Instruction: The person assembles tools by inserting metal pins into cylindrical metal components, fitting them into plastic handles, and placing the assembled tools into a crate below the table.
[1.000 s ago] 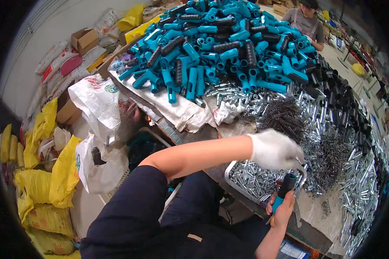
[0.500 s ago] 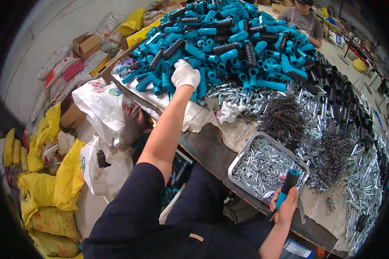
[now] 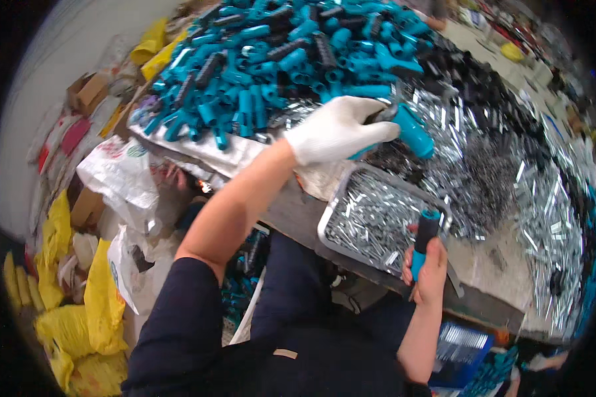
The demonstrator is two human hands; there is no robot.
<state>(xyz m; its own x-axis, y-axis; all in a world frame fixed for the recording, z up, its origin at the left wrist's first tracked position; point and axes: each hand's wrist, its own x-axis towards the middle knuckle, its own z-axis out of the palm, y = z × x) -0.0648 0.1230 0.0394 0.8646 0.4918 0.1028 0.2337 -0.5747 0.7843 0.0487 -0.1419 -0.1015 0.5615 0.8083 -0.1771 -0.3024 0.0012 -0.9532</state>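
My left hand (image 3: 341, 131), in a white glove, is closed on a teal plastic handle (image 3: 415, 132) above the table, just beyond the metal tray (image 3: 326, 228). The picture is a little blurred there, and the glove covers part of the handle. My bare right hand (image 3: 433, 272) grips a black-and-teal handle (image 3: 428, 228), held upright with its open tubular end up, at the tray's near right corner. A thin dark piece sticks out below that fist; its kind is unclear. Small silver metal pins (image 3: 377, 215) fill the tray.
A large heap of teal and black handles (image 3: 245, 66) covers the far table. Dark springs (image 3: 487, 178), silver metal parts (image 3: 543, 218) and black tubes (image 3: 473, 76) lie to the right. White bags (image 3: 122, 178) and yellow sacks (image 3: 106, 304) stand left. A blue crate (image 3: 460, 357) is below right.
My left hand has moved right from the heap toward the tray and now carries a teal handle. The right hand still grips its black-and-teal handle. The whole view has shifted.
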